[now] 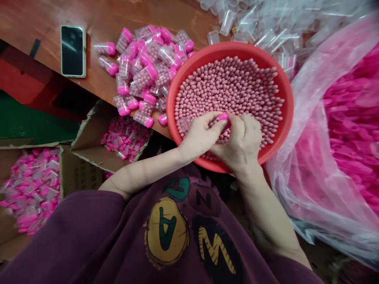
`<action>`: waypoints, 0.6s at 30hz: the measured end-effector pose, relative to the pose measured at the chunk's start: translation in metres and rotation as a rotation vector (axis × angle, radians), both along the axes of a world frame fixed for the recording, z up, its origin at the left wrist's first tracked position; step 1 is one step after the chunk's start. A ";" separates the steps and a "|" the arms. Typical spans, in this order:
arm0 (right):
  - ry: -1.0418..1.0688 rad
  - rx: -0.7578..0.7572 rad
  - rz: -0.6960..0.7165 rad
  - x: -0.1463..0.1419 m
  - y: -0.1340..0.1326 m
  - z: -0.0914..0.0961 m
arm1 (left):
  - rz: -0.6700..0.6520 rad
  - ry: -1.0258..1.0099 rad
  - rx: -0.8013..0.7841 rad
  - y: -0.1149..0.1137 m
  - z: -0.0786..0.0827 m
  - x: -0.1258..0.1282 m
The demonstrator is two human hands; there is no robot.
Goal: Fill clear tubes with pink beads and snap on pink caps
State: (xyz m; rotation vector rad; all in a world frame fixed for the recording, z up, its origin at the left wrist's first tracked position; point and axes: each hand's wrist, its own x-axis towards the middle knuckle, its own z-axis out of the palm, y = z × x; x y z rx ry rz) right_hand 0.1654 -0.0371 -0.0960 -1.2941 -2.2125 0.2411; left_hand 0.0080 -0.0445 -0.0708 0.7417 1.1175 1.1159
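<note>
My left hand is closed around a small clear container, mostly hidden by my fingers, low over the front of a red basin. On its end shows a bright pink cap. My right hand meets it from the other side, thumb and fingers closed at the cap. Packed in the basin are many pink round-tipped sticks that look like cotton swabs. A clear container lies on them, left of my hands.
Capped, filled containers are heaped left of the basin, beside a phone. Cardboard boxes below hold more. Empty clear containers lie behind the basin. A plastic bag of pink caps stands at right.
</note>
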 end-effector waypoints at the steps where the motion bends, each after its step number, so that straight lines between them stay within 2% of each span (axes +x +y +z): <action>1: 0.009 -0.007 0.020 0.000 0.002 0.001 | -0.018 -0.010 -0.016 0.001 0.002 -0.002; 4: 0.010 -0.040 0.058 -0.002 0.006 0.010 | -0.084 -0.016 -0.016 0.004 0.011 -0.008; 11: -0.097 -0.048 0.003 -0.018 0.024 0.048 | -0.135 0.131 0.171 0.034 0.025 -0.026; 13: -0.126 -0.042 0.007 -0.024 0.031 0.063 | -0.137 0.140 0.165 0.042 0.041 -0.029; 18: -0.200 -0.008 -0.010 -0.042 0.044 0.103 | -0.087 0.116 0.122 0.051 0.096 -0.041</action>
